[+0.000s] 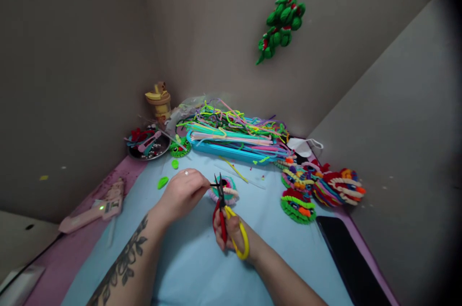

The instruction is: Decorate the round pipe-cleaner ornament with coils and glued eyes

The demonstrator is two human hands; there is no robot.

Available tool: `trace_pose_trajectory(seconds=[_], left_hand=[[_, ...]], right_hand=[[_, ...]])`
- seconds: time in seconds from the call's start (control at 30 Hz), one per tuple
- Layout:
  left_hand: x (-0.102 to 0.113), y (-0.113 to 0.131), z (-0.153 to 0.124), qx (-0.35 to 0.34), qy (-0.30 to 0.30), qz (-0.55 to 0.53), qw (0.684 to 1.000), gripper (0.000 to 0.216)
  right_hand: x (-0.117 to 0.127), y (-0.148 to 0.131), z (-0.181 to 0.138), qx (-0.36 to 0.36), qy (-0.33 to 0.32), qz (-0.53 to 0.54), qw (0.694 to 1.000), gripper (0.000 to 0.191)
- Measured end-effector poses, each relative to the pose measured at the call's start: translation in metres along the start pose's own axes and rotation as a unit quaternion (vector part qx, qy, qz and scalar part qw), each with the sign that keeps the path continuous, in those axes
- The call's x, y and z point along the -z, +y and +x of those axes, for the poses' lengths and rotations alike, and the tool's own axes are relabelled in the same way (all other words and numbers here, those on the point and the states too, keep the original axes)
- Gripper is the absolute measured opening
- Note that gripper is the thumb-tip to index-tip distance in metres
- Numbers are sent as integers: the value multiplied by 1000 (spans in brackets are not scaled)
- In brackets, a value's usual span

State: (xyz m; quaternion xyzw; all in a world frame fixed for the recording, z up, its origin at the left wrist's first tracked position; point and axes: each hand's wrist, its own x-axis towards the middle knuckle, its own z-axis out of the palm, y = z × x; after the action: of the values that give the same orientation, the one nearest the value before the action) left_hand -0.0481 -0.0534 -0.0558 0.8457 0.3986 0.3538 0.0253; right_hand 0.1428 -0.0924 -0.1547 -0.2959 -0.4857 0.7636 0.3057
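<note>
Pale blue sheeting (187, 267) covered most of the work surface, creased toward the front, with a pink layer (137, 170) showing along its margins. Near the right edge lay a flat black slab (352, 260); on the left side rested a pink glue gun (99, 210), a small green light lit on its body.

Over the middle of the sheeting, the right hand (231, 231) gripped scissors (222, 204), its fingers closed about the red and yellow handles, the blades parted. The left hand (186, 195) pinched a thin dark strip (215, 184) between thumb and fingers, its free end at the blades; whether it touched them could not be told. Partly behind the scissors, a round fuzzy piece (231, 195) in turquoise, pink and cream lay on the sheeting. A green scrap (162, 182) sat left of the left hand, and a cluster of many-coloured fuzzy shapes (306, 190) to the right.

Farther back stood a metal bowl (153, 157) of small bits and a blue tray (231, 153) heaped with coloured fuzzy stems (238, 138). Plain grey walls (72, 31) met in a corner beyond, and a green-and-red bunch (281, 27) hung high against them.
</note>
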Motion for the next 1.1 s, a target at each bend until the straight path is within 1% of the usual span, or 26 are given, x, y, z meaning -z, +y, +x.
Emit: trace_pose_trajectory(seconds=[0.2,0.3,0.43,0.6,0.7,0.77,0.83,0.87,0.9,0.97,1.0,1.1], left_hand=[[0,-1,-2,-10,-1,-10,1000,15],[2,-1,-2,0,-10,-25,1000,15],[10,-4,-3,37,-29,-62,997,15],[26,-10,-8,91,-66,-115,987,15],[32,-16,-12,112,-52,-128,984,14],[28,-24,-13,143,-16,-101,984,12],[18,-37,-15,202,34,-31,978,13],[11,-45,-15,237,60,9,970,15],[3,-52,-15,263,60,41,962,19],[-9,-65,-17,286,45,119,950,32],[-12,-70,-18,301,38,157,940,35],[-13,-75,-22,328,10,203,923,35]], right_hand=[[-3,-9,-3,5,19,-56,998,76],[-4,-19,-6,5,8,-82,997,74],[-9,-29,-8,-6,-11,-86,996,74],[-19,-33,-9,-42,-46,-73,995,74],[-23,-33,-10,-59,-34,-91,994,72],[-22,-33,-10,-74,-25,-101,992,72],[-19,-35,-11,-76,-18,-105,991,72],[-17,-36,-12,-72,-19,-110,991,70],[-16,-38,-13,-70,-21,-119,990,67],[-14,-42,-16,-83,-21,-149,985,56],[-14,-43,-16,-92,-15,-167,982,50],[-16,-44,-19,-104,14,-215,971,32]])
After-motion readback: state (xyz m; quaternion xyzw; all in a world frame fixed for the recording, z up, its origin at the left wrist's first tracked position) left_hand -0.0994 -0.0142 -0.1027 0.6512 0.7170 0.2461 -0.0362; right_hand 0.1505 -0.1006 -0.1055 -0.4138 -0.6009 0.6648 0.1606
